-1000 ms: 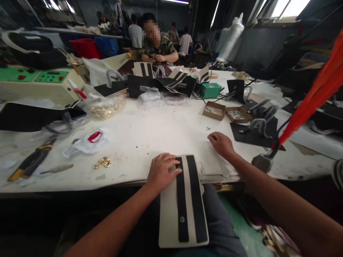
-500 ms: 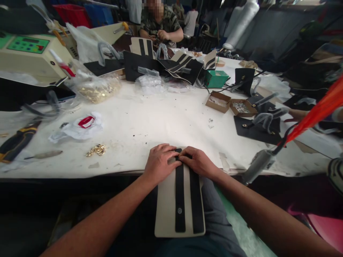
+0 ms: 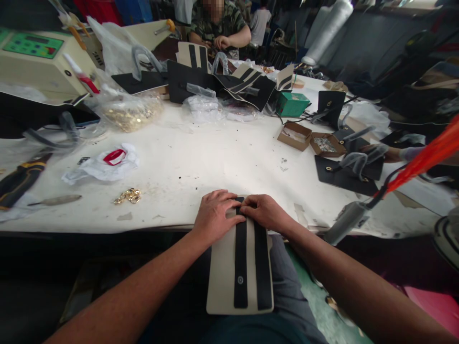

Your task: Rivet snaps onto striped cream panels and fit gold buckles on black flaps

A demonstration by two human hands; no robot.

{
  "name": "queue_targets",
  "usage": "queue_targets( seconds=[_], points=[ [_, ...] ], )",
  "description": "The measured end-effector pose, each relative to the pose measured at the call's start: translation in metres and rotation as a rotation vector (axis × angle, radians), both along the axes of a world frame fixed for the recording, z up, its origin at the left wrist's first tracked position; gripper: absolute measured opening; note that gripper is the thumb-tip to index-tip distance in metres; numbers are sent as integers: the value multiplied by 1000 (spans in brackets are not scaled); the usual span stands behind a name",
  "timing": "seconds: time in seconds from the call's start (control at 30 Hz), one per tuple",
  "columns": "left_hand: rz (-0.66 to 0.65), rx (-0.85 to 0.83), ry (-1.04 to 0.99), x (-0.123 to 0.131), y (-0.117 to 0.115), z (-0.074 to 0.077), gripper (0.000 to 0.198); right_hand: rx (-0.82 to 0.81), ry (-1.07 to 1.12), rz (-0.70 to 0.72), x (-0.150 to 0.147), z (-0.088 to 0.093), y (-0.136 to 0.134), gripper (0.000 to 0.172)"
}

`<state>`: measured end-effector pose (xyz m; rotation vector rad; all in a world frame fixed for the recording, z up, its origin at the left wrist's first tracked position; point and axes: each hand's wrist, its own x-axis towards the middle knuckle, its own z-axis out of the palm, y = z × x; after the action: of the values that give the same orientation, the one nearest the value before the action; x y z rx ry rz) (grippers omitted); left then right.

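A beige panel [image 3: 222, 286] with two black strips leans from my lap against the table's front edge. A small round metal snap [image 3: 240, 280] sits near the lower end of its left strip. My left hand [image 3: 217, 215] holds the panel's upper left part, its thumb and forefinger reaching onto that strip. Beside it, my right hand [image 3: 263, 211] is closed in a pinch at the strip's upper end, touching the left fingertips. Whatever is between the right fingertips is hidden.
On the white table [image 3: 215, 148] lie gold metal links [image 3: 128, 196], an awl-like tool [image 3: 57, 200], black-yellow pliers [image 3: 23, 179] and small cardboard boxes [image 3: 294, 135]. A grey tool with an orange cord [image 3: 347, 220] hangs at right. A co-worker's hand [image 3: 390, 154] is behind it.
Both my hands keep nearly the same place on the panel. The view has tilted slightly. At the right, a co-worker's hand has moved left toward a black piece with a wrapped handle.
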<state>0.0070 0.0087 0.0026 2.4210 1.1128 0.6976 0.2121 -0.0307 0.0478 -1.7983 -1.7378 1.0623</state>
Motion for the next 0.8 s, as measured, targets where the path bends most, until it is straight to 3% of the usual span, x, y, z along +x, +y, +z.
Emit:
queue_targets(
  seconds=[0.3,0.6,0.7,0.8],
  points=[
    [-6,-1,11,1,2,3,32,16,-81,-29,-3,1,3,10],
    [0,16,21,3,2,7,30,182,-50,-60,-7,-5,-10,14],
    [1,29,20,2,3,8,28,278,99,-153,-4,4,-29,14],
    [-11,38,8,1,5,6,27,506,125,-333,11,15,-70,16]
  ],
)
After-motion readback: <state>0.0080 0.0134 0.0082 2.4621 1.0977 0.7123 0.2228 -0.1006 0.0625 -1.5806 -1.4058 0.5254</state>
